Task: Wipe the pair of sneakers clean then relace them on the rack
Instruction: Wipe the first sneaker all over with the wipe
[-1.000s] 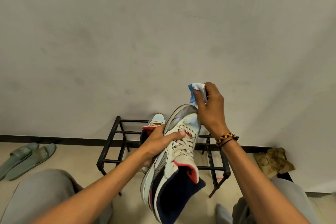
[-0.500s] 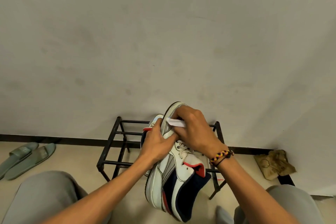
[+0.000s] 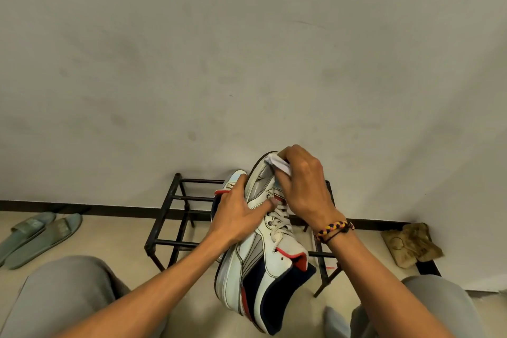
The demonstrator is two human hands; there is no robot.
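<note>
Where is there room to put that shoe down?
Bare bars of the rack, left of the second sneaker. Bare floor lies between the slippers and rack. Crowded where both hands grip the held sneaker.

rack [image 3: 175,200] against wall | slides [image 3: 38,236] left | second sneaker [image 3: 233,178] on rack

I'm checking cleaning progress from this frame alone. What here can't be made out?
- Held sneaker: toe top, head view, hidden under right hand and wipe.
- Second sneaker on rack: mostly hidden behind left hand and the held sneaker.
- Held sneaker's far side and sole: turned away.
</note>
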